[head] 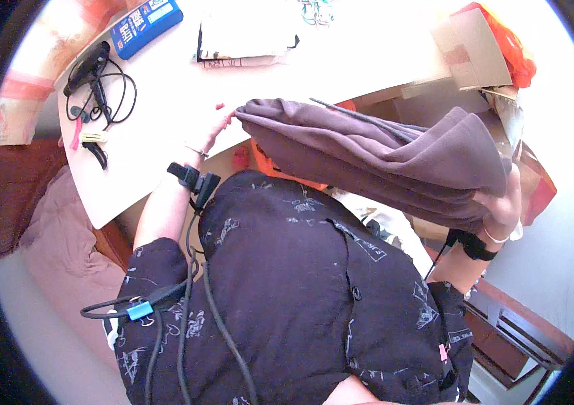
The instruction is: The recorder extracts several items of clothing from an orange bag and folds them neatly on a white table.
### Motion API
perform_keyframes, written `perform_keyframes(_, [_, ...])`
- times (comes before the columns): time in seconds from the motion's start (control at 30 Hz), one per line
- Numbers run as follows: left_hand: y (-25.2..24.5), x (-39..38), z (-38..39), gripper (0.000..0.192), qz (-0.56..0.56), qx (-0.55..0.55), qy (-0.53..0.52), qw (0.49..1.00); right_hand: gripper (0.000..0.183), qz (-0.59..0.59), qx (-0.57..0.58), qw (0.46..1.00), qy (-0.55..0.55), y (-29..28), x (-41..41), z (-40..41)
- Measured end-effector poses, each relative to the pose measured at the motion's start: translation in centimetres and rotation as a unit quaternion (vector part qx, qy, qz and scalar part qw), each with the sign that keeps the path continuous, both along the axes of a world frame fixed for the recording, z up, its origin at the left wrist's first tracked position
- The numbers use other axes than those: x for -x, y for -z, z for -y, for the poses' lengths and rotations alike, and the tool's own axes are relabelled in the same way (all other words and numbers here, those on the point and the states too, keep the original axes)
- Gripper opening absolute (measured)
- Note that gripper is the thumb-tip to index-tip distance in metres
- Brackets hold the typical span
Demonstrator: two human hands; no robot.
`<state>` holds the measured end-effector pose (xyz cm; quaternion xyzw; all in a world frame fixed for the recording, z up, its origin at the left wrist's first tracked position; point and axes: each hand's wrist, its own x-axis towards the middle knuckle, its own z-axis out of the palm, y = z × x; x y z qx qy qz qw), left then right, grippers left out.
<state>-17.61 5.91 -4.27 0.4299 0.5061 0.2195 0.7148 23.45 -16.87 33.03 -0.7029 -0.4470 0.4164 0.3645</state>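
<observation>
A folded brown-mauve garment (368, 157) of thick, soft fabric stretches between my two hands, in front of my body and over the table's near edge. A dark grey drawstring (363, 115) lies along its upper side. My left hand (216, 127) holds the garment's left end at the fingertips, with one finger standing away from the cloth. At the opposite end, my right hand (502, 197) grips the folded layers, and the cloth hides most of its fingers. Both wrists wear black straps, and cables run from the left one.
On the white table (165, 116) lie a black corded device (87, 71), a hair clip (93, 137), a blue box (147, 25) and a dark-edged flat item (246, 33). A cardboard box (479, 48) and an orange bag (519, 55) stand at right. Cables (183, 324) hang across my shirt.
</observation>
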Motion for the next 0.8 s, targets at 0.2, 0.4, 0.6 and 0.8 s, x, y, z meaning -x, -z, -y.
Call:
perform_keyframes(0.2, [4.6, 0.2, 0.7, 0.05, -0.177, -0.041, 0.15, 0.972, 0.066, 0.04, -0.008, 0.999, -0.036, -0.3, 1.1, -1.1])
perform_keyframes(0.4, [7.7, -0.2, 1.6, 0.042, -0.018, 0.073, 0.121, 0.99, 0.069, 0.104, -0.031, 0.989, -0.103, -1.6, 1.3, -1.2])
perform_keyframes(0.6, [0.2, -3.3, 4.0, 0.036, 0.113, 0.179, 0.192, 0.958, 0.067, 0.126, -0.09, 0.982, -0.107, -1.2, 1.8, -0.7])
perform_keyframes(0.8, [0.4, -4.7, 5.7, 0.028, 0.073, 0.204, 0.266, 0.939, 0.064, 0.107, -0.092, 0.981, -0.135, -1.4, 1.9, -0.9])
